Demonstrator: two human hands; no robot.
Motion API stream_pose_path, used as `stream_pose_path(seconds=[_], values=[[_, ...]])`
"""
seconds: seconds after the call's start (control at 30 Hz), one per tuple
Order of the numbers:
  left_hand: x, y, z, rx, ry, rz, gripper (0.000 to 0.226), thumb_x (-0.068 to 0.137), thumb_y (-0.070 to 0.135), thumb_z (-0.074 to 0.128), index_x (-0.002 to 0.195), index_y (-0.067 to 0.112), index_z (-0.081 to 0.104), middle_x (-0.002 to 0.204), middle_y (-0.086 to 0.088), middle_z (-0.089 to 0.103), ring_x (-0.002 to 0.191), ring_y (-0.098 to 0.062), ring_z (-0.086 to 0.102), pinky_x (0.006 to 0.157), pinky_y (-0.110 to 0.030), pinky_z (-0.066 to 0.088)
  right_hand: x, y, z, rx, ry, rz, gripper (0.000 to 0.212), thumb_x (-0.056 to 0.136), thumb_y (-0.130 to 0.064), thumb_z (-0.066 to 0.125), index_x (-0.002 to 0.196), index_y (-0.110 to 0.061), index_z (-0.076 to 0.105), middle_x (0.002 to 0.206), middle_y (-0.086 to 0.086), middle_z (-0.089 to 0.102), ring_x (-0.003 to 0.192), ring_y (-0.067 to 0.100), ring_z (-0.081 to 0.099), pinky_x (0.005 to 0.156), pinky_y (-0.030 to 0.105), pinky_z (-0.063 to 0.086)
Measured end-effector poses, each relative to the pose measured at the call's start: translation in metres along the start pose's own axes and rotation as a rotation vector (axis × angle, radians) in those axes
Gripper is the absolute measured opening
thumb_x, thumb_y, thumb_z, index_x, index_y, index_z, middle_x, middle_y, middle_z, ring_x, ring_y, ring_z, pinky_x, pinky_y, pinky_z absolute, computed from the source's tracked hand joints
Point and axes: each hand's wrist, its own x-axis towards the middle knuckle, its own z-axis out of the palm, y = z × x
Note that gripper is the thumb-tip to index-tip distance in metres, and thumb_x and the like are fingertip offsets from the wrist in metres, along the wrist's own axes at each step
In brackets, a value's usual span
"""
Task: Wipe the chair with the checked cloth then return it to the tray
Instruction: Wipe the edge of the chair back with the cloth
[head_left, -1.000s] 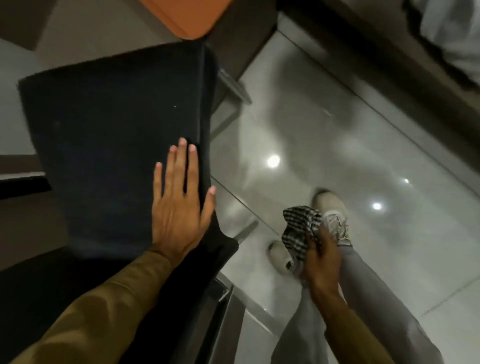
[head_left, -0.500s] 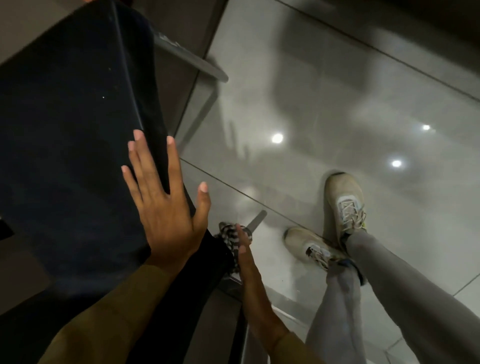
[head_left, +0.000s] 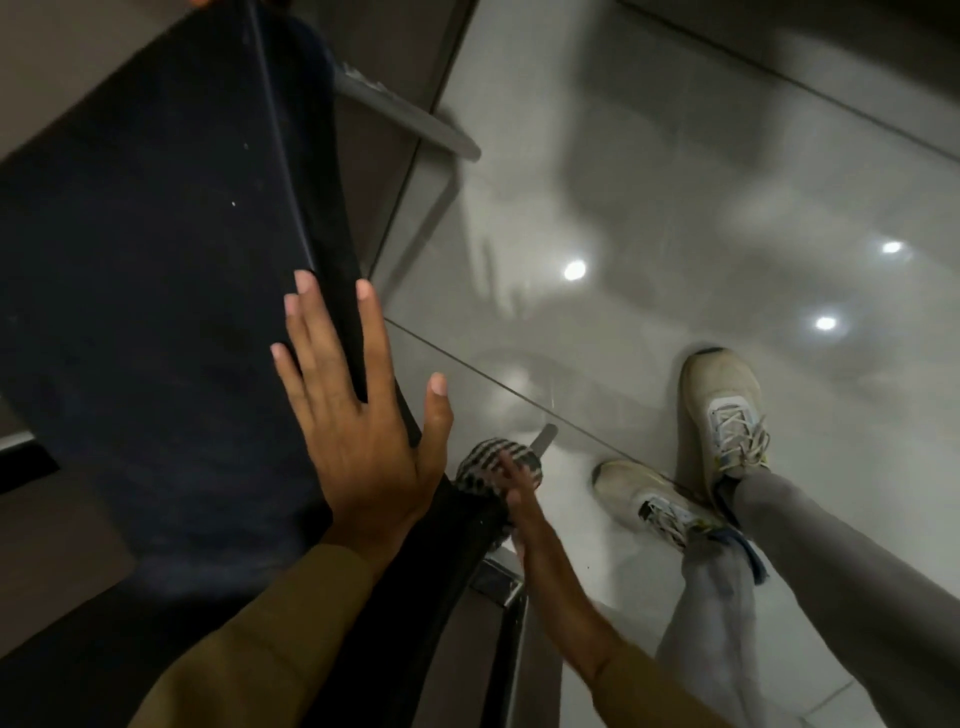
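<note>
Checked cloth pressed on the chair side

The dark chair back (head_left: 156, 312) is braced by the flat, open left hand (head_left: 363, 431); the checked cloth (head_left: 483, 467) is pressed against its lower side edge under the right hand (head_left: 524, 512).

Matt fabric chair (head_left: 156, 312), woven cloth (head_left: 488, 462), seemingly glossy floor (head_left: 675, 182).

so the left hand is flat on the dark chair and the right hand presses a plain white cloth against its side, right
Not quite: the cloth is checked black and white, not plain white, as the head view shows. The rest holds: the left hand lies flat on the dark chair and the right hand presses the cloth against its side.
</note>
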Motion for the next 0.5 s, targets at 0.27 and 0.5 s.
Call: stream_pose_path(seconds=[0.27, 0.5], values=[[-0.003, -0.007, 0.008, -0.022, 0.042, 0.025, 0.083, 0.109, 0.052, 0.035, 0.174, 0.010, 0.006, 0.181, -0.026, 0.012, 0.172, -0.039, 0.010, 0.141, -0.058, 0.011, 0.047, 0.002, -0.009, -0.030, 0.050, -0.014, 0.059, 0.113, -0.049, 0.030, 0.169, -0.037, 0.018, 0.177, -0.014, 0.018, 0.166, 0.017, 0.021, 0.130, 0.034, 0.026], [-0.002, -0.006, 0.007, -0.013, 0.036, 0.017, 0.081, 0.110, 0.052, 0.033, 0.174, 0.008, 0.011, 0.182, -0.026, 0.012, 0.173, -0.032, 0.003, 0.140, -0.059, 0.012, 0.023, -0.003, -0.016, -0.013, -0.022, 0.072, 0.061, 0.111, -0.058, 0.021, 0.167, -0.033, 0.030, 0.171, -0.018, 0.032, 0.152, -0.005, 0.036, 0.126, 0.024, 0.025]])
